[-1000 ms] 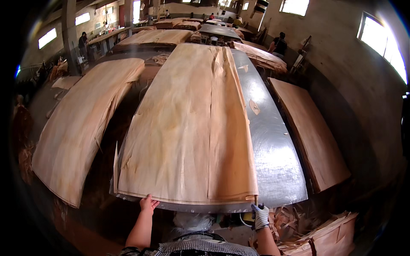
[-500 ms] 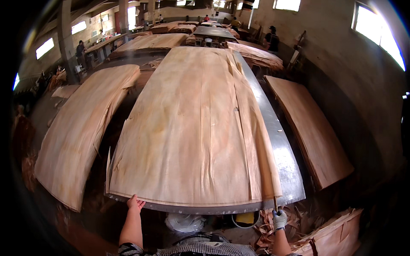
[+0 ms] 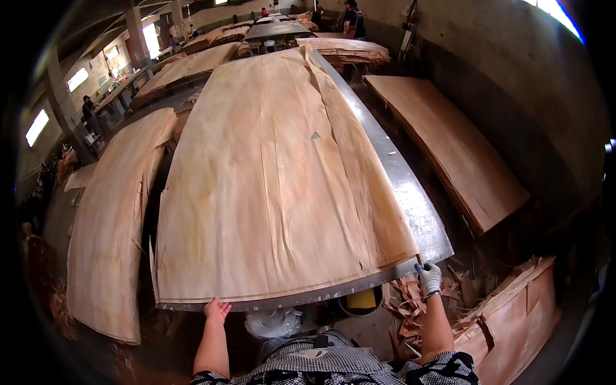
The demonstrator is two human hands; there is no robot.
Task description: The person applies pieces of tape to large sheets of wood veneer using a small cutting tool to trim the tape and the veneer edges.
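Observation:
A broad sheet of pale wood veneer (image 3: 224,173) lies over a grey metal-topped table (image 3: 420,215), with long creases and a small tear in it. My bare left hand (image 3: 218,308) is at the near edge, fingers stretched out and touching the sheet's border. At the near right corner, my right hand (image 3: 429,280), in a white and grey glove, is closed round a thin, brownish stick-like tool (image 3: 420,259). Its upper end meets the veneer's corner; the rest is hidden in the glove. Along the right side, a lengthwise strip of veneer (image 3: 353,167) looks folded or overlapped.
Veneer stacks stand to the left (image 3: 115,224) and right (image 3: 449,147). Below the table are a plastic bag (image 3: 273,323) and a bucket (image 3: 343,310) with something yellow. Veneer scraps (image 3: 410,308) and a leaning bundle (image 3: 513,321) lie near right. A person (image 3: 353,20) stands far back.
My view has turned and tilted, so the table now slants. Both hands remain at the near edge, my right still holding the thin tool. The overlapped strip's near end looks smoother than before.

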